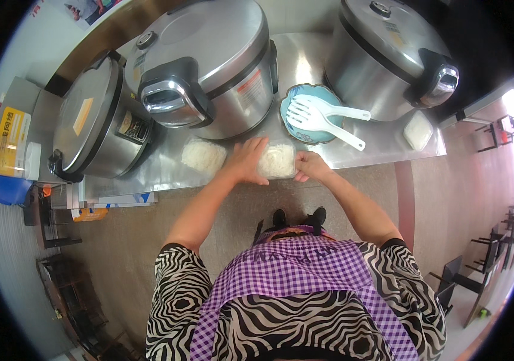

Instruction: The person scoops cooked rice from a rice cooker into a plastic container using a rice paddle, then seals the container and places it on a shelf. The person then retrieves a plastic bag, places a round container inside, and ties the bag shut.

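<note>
A clear plastic container of white rice [276, 161] sits at the front edge of the steel counter, between my two hands. My left hand [247, 161] lies along its left side, fingers stretched forward and thumb at the near corner. With bent fingers, my right hand [311, 166] grips its right edge; the fingertips are partly hidden. Left of my left hand is a second container of rice [203, 155]. Beyond my right hand, a scalloped blue bowl [291, 128] holds two white plastic rice paddles [329, 118], one of them slotted, with their handles over the rim.
A large steel rice cooker [234, 106] stands behind the containers, with another cooker [99, 122] to the left and a third [369, 76] at the back right. A third rice container [418, 131] lies near the right end of the steel counter [374, 151]. Chairs [460, 275] stand at right.
</note>
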A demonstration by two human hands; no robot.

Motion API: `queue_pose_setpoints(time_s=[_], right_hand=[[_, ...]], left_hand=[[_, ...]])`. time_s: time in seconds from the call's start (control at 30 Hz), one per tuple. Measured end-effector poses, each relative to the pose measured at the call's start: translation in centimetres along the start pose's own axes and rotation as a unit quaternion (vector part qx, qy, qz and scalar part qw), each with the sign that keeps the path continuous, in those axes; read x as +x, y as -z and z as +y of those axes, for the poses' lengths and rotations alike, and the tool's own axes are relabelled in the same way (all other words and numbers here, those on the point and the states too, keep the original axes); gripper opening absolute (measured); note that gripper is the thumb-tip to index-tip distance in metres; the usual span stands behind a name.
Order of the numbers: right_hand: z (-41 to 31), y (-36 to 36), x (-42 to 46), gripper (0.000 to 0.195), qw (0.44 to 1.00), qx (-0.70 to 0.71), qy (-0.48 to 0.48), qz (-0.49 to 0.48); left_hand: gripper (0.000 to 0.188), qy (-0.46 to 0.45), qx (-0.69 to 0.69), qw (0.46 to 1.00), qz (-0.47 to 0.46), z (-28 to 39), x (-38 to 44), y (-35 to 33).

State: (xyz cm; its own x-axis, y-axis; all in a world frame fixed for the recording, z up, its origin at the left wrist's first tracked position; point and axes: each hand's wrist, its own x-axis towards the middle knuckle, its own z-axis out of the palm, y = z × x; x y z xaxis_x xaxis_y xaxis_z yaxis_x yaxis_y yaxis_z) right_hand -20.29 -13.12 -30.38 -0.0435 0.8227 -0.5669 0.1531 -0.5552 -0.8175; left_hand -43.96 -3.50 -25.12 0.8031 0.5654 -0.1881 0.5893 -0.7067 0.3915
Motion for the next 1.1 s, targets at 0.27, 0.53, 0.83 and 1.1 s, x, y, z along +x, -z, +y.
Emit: queue_pose_setpoints(time_s=[0.27,0.53,0.83,1.1], right_hand=[[0.0,-2.8,0.3,0.046,0.982,0.068,0.050,0.170],[3.1,-4.3,3.2,0.032,0.889,-0.206,0.254,0.320],[4.2,-0.1,-2.9,0.035,0.916,-0.157,0.169,0.329],[9.3,12.7,-7.2,0.034,0.926,-0.158,0.099,0.329]], left_hand=[[0.123,0.025,0.060,0.998,-0.016,1.0,0.1,-0.4],[0.123,0.122,0.037,0.990,0.055,2.3,-0.7,-3.5],[0.123,0.097,0.022,0.994,0.036,8.7,1.7,-5.1],[0.119,0.097,-0.024,0.995,0.027,20.1,9.1,-7.9]])
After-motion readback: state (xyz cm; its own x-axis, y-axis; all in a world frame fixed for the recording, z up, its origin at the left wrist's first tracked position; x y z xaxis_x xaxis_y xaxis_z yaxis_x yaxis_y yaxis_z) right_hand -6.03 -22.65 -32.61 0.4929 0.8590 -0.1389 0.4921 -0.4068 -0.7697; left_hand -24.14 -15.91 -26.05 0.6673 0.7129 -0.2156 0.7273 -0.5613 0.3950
